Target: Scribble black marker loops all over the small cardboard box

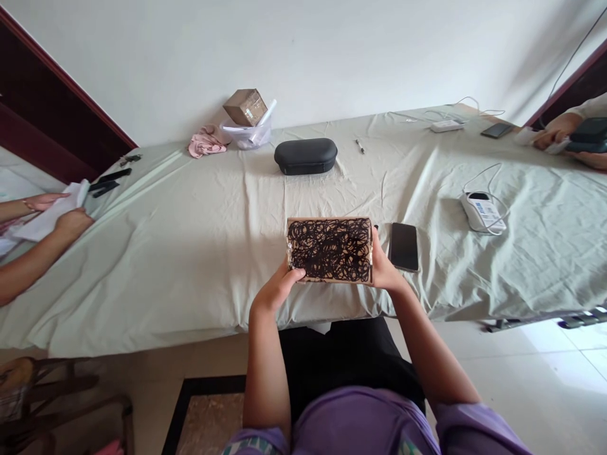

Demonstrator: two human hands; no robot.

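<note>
A cardboard box [331, 249] with black scribbles over its face is held between my two hands, above the near edge of the cloth-covered table. My left hand [279, 285] grips its lower left corner, the thumb lying on the scribbled face. On the right side my right hand [383, 264] is closed around the box's edge; most of its fingers are hidden behind it. Just right of that hand a dark smartphone [404, 247] lies on the cloth. A black zip case [306, 156] sits farther back, beyond the box.
At the back left stand a clear plastic tub [246, 134] holding a small carton [245, 107], and a pink cloth [207, 141]. A pen [360, 146] and a white device with a cable [484, 212] lie rightward. Other people's hands hold paper [52, 212] at left and a dark object [590, 134] at right.
</note>
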